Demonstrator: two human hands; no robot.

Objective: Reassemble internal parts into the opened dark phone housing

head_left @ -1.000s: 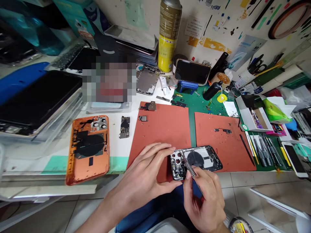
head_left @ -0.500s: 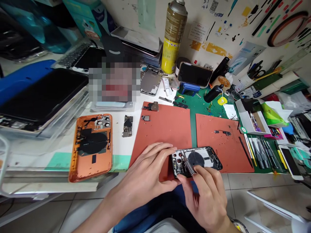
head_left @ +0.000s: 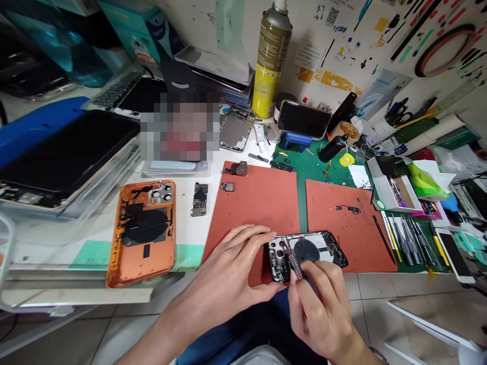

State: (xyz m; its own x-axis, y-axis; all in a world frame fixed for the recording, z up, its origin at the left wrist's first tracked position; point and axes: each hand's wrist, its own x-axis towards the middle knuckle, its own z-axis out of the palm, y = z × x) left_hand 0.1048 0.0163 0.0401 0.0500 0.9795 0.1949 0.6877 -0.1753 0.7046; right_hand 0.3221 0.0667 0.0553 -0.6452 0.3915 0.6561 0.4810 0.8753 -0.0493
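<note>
A dark-edged phone housing [head_left: 325, 243] with a round black pad and camera openings lies tilted at the front edge of the red mats. My left hand [head_left: 236, 274] grips its left end, fingertips at the top corner and thumb by the lower edge. In my right hand [head_left: 323, 304] are silver tweezers [head_left: 294, 263] with a ribbed grip, pinched between thumb and fingers. Their tips point into the housing near the camera openings; whether they hold anything is too small to tell. My right fingers partly cover the housing's lower edge.
An orange phone housing [head_left: 148, 258] overhangs the table edge at left, beside a small circuit board [head_left: 199, 197]. Camera parts [head_left: 238, 169] lie on the left red mat [head_left: 262, 197]. Small parts [head_left: 348, 209] and screwdrivers [head_left: 409, 243] are at right. A spray can [head_left: 270, 66] stands behind.
My right hand has shifted slightly left and down, with thumb and fingers now closer together on the tweezers. My left hand and the phone housing stay nearly in place.
</note>
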